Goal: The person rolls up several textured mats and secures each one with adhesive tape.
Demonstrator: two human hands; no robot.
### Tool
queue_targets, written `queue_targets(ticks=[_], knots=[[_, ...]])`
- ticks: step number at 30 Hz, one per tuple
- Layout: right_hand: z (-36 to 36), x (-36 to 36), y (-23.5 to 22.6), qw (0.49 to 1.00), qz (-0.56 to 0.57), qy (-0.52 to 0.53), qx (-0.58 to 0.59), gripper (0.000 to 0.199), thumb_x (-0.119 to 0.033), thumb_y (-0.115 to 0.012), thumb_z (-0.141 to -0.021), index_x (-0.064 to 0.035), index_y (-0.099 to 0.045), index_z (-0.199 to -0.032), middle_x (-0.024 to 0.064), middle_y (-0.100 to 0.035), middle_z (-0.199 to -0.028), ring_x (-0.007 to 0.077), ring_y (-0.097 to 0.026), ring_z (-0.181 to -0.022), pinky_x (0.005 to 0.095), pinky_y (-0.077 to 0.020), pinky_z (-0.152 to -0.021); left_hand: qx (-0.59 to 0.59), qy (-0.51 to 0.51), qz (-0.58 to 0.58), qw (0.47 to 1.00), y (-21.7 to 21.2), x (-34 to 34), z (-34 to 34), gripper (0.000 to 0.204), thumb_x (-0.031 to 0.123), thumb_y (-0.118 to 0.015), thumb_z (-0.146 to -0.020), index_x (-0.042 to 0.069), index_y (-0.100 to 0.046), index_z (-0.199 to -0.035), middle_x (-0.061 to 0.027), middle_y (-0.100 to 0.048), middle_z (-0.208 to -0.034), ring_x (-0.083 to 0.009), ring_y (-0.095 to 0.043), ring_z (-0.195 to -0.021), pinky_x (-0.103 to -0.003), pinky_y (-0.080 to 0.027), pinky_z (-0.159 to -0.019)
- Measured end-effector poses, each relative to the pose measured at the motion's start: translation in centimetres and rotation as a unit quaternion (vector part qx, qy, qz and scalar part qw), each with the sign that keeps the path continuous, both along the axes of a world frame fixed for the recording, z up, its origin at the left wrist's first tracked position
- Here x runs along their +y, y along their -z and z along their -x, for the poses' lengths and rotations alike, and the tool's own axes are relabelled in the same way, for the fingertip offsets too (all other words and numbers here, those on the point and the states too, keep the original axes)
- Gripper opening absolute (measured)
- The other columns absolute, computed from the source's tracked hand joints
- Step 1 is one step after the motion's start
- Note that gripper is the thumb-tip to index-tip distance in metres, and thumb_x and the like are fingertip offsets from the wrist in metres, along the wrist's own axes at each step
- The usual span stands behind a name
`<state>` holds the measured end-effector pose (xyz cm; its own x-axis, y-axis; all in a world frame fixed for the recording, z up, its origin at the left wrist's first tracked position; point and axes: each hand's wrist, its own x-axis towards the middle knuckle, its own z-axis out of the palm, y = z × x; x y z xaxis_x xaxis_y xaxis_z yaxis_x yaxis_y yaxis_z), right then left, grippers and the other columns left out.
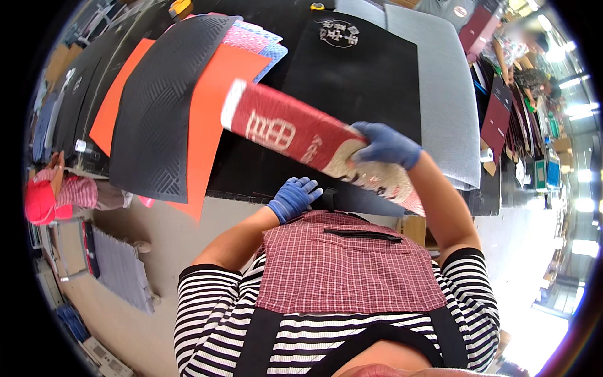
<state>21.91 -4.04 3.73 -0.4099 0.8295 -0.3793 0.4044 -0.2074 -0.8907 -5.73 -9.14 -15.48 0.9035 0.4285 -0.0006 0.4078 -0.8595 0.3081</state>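
Observation:
My right hand [388,144], in a blue glove, grips a folded red floor mat [295,125] near its right end. The long, narrow mat is held slanting above the table, with cream lettering, a pale patterned end near the hand and a white far end. At the near edge of the black table, my gloved left hand [294,199] lies with its fingers stretched out, apart from the red mat. Just right of those fingers is a small dark piece [328,198] I cannot make out. Beneath the red mat lies a black mat [370,69] with a pale printed emblem.
To the left, a black textured mat [157,119] lies over orange sheets [217,94], overhanging the near edge. Pink and blue patterned sheets [251,39] stick out behind. A grey mat [440,107] lies right. A tape measure [318,7] sits far back. Other people work at both sides.

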Motion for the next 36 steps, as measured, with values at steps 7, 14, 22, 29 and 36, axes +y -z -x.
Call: queue_targets(ticks=[7,14,22,29,36], knots=[[3.5,-0.7,11.3,0.948,-0.174,-0.071,-0.258,0.077,-0.029,-0.084,-0.074,-0.0065,-0.051,-0.14,0.0192,-0.059,-0.133,0.0337,-0.057,-0.123,0.0393,-0.0444,-0.106,-0.074,-0.003,-0.095,0.993,2.1,-1.3,0.7,0.037,0.031,-0.062,-0.085,0.014,-0.068,-0.117,-0.0068,-0.066,-0.125,-0.0251,-0.06,-0.118,-0.043,-0.048,-0.097],[1.9,-9.1,9.0,0.879,-0.212,-0.071,-0.422,0.096,-0.044,-0.083,-0.072,-0.0102,-0.037,-0.15,0.0215,-0.041,-0.15,0.0395,-0.043,-0.137,0.0492,-0.0361,-0.113,-0.104,-0.044,-0.068,0.991,1.8,-1.0,-0.1,0.03,0.027,-0.063,-0.083,0.011,-0.072,-0.108,-0.007,-0.069,-0.116,-0.0252,-0.066,-0.106,-0.042,-0.05,-0.094],[2.9,-10.9,12.6,0.795,-0.243,-0.055,-0.553,0.097,-0.028,-0.078,-0.075,-0.0158,-0.028,-0.156,0.0178,-0.022,-0.162,0.0357,-0.024,-0.149,0.0569,-0.0173,-0.119,-0.085,0.006,-0.08,0.993,1.0,-0.3,-0.2,0.02,0.027,-0.065,-0.078,0.011,-0.073,-0.085,-0.0083,-0.069,-0.104,-0.0259,-0.064,-0.101,-0.041,-0.049,-0.09],[0.6,-8.0,9.6,0.863,-0.242,-0.087,-0.435,0.091,-0.023,-0.081,-0.067,-0.0117,-0.041,-0.147,0.0128,-0.053,-0.135,0.0325,-0.054,-0.122,0.0449,-0.041,-0.104,-0.056,0.051,-0.128,0.989,-3.2,0.3,-1.3,0.02,0.022,-0.06,-0.082,0.008,-0.07,-0.093,-0.0057,-0.065,-0.093,-0.0246,-0.061,-0.099,-0.04,-0.048,-0.085],[-0.2,-7.5,7.9,0.914,-0.265,-0.093,-0.293,0.077,-0.016,-0.084,-0.064,-0.0067,-0.054,-0.135,0.016,-0.067,-0.113,0.0348,-0.065,-0.104,0.0412,-0.0527,-0.092,-0.163,0.032,-0.178,0.97,-4.6,0.1,-0.4,0.018,0.021,-0.063,-0.082,0.013,-0.07,-0.098,0.0006,-0.058,-0.092,-0.0183,-0.054,-0.102,-0.036,-0.044,-0.088]])
